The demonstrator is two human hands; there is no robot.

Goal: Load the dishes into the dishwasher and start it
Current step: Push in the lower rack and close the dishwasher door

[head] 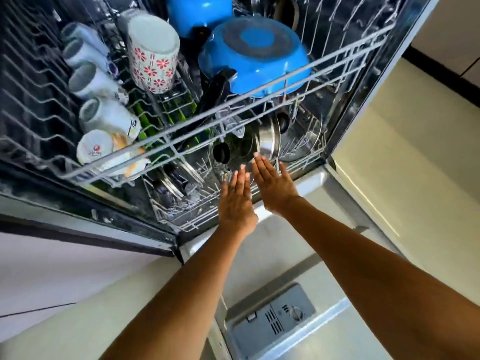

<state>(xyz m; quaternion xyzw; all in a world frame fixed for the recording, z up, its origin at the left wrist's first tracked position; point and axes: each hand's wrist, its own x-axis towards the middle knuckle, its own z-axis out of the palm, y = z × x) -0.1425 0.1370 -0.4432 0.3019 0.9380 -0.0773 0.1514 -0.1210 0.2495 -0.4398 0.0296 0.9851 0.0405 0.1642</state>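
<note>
The dishwasher stands open with its upper rack [259,100] pulled out. In that rack sit a blue pan [259,55] upside down, a second blue pot [197,11] behind it, a flowered cup [153,55] and a row of white mugs [104,115]. Below, the lower rack [192,219] holds a glass lid with a black knob [228,152] and steel lids [270,139]. My left hand [236,196] and my right hand [272,183] reach side by side toward the lower rack's front, fingers straight, holding nothing.
The open door [324,255] lies flat under my arms, with the grey detergent dispenser [272,320] in its inner panel. Pale floor tiles [415,165] run along the right. A white cabinet front [52,268] borders the left.
</note>
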